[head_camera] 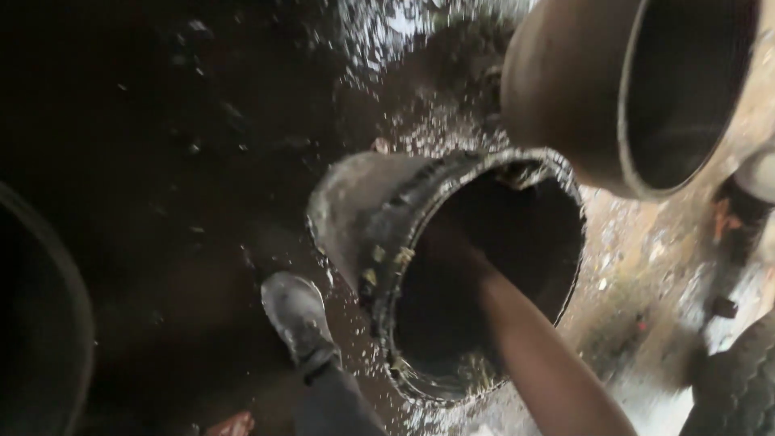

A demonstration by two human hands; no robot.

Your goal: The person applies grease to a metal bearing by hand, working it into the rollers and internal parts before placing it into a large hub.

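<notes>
Head: pot [379, 218] tipped sideways, mouth facing right.

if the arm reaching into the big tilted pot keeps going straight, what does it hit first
Most likely the dark inside of the big tilted pot, toward its bottom. The hand itself is hidden in the shadow inside, so how near it already is cannot be told, nor which arm it is.

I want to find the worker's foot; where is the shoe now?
In the head view the shoe stands on the wet floor at lower centre, just left of the tilted black pot, whose mouth an arm reaches into.
</notes>
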